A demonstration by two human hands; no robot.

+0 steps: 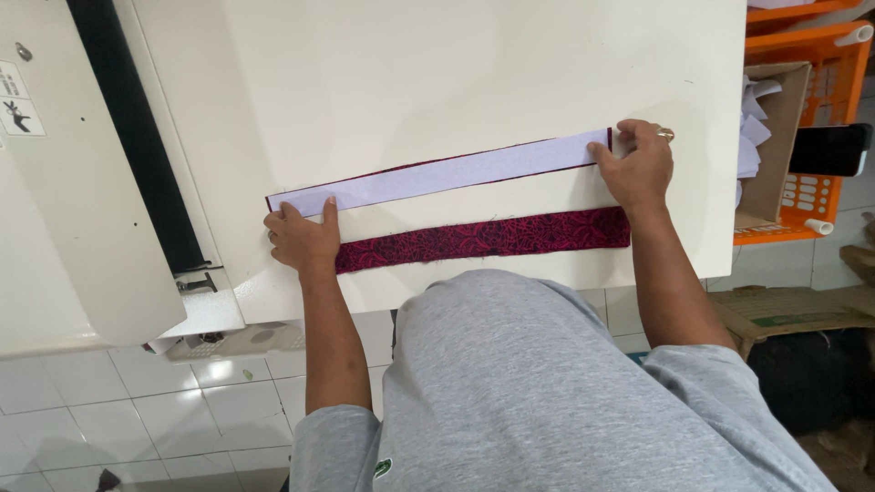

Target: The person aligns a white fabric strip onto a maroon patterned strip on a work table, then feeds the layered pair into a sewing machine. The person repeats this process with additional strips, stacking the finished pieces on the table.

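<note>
A long white strip lies on top of a dark red fabric strip, whose edge shows around it, on the cream table. My left hand presses down the strip's left end with the fingers spread flat. At the strip's right end my right hand pins it with its fingertips. A second fabric strip, dark red with a black pattern, lies uncovered just nearer to me, between my two hands.
A cream machine housing with a black belt slot stands at the left. Right of the table sit a cardboard box with white paper scraps, an orange rack and a dark phone. White floor tiles lie below.
</note>
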